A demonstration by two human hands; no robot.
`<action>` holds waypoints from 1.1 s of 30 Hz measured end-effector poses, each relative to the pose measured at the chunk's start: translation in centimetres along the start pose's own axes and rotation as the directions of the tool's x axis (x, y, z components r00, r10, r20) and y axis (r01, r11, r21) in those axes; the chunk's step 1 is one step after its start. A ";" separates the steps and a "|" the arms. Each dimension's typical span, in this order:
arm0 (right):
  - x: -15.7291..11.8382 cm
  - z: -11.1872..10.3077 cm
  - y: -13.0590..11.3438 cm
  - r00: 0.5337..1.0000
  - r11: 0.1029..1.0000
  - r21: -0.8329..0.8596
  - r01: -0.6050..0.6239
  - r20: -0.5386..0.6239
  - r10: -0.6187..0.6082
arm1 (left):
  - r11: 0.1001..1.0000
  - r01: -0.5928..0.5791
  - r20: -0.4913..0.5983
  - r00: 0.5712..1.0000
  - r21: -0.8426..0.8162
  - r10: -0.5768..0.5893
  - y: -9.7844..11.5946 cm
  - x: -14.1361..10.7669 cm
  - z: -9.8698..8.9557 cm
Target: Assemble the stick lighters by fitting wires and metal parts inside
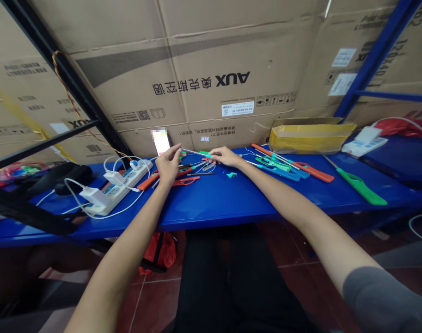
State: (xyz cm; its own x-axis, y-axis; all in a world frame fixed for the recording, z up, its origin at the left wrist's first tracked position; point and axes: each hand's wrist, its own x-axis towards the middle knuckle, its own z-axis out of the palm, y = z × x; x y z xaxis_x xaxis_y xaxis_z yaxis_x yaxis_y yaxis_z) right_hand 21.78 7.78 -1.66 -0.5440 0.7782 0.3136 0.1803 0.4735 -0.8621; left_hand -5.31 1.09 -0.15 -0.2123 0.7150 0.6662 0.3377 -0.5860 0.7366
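A thin metal lighter tube (193, 151) with a green end piece stretches between my two hands, just above the blue table (211, 203). My left hand (169, 165) pinches its left end with thumb and fingers. At the green end, my right hand (225, 156) closes its fingertips on the tube. Beneath and around my hands lie orange lighter casing parts (186, 181), thin metal rods and small wire pieces, partly hidden by the hands. A small green plastic piece (231, 175) rests on the table below my right hand.
To the right lie several long-reach lighters, among them an orange one (314, 171) and a green one (363, 187). A yellow-taped cardboard box (308, 138) stands behind. Left are a lit phone (161, 142) and a power strip (119, 189) with cables. Large cartons (197, 55) back the table.
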 end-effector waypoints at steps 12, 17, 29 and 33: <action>0.2 1.0 0.2 0.994 0.974 -0.199 0.107 0.042 -0.101 | 0.997 -0.051 -0.033 0.998 -0.051 0.050 1.3 -0.3 0.2; 0.2 1.5 0.2 0.987 0.943 -0.294 0.158 0.041 -0.153 | 0.999 -0.041 -0.049 0.998 -0.027 0.040 1.9 -0.3 0.3; 0.2 1.8 0.3 0.975 0.892 -0.396 0.219 0.056 -0.215 | 0.998 -0.055 -0.047 0.998 -0.044 0.053 2.0 -0.3 0.4; 0.2 1.7 0.3 0.975 0.894 -0.391 0.218 0.058 -0.212 | 0.998 -0.057 -0.037 0.998 -0.039 0.055 1.8 -0.3 0.3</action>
State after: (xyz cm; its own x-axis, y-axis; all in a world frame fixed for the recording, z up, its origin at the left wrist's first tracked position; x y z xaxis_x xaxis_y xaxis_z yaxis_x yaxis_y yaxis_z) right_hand 20.34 7.38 -2.57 -0.6167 0.6346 0.4658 0.3628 0.7542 -0.5473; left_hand -4.35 -0.02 0.91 -0.2266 0.6670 0.7098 0.3135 -0.6400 0.7015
